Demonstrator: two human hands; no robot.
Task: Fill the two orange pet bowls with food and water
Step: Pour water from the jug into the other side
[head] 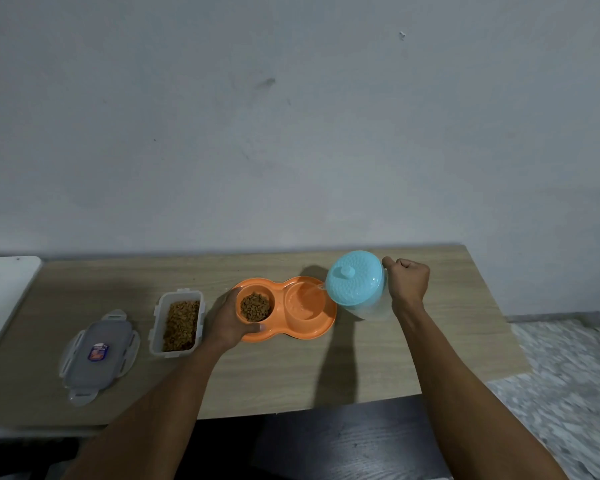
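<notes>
Two bowls are moulded side by side in one orange dish [321, 329], which lies toward the back edge of the desk [291, 375], about midway along it. The left bowl [273, 303] already carries a heap of kibble [255, 306], so the food half looks done. The right bowl [303, 303] is being filled: a thin stream of water [315, 289] runs into it from a tilted jug [355, 282] with a blue lid, and the level looks low. The right hand [407, 280] is fisted round the jug's handle. The left hand [227, 322] grips the dish's left end, thumb on the near rim, steadying it. What remains, I judge, is finishing the pour and setting the jug down. Left of the dish stands an open container [155, 327] of kibble, with its lid [99, 355] near the desk's front left corner.
</notes>
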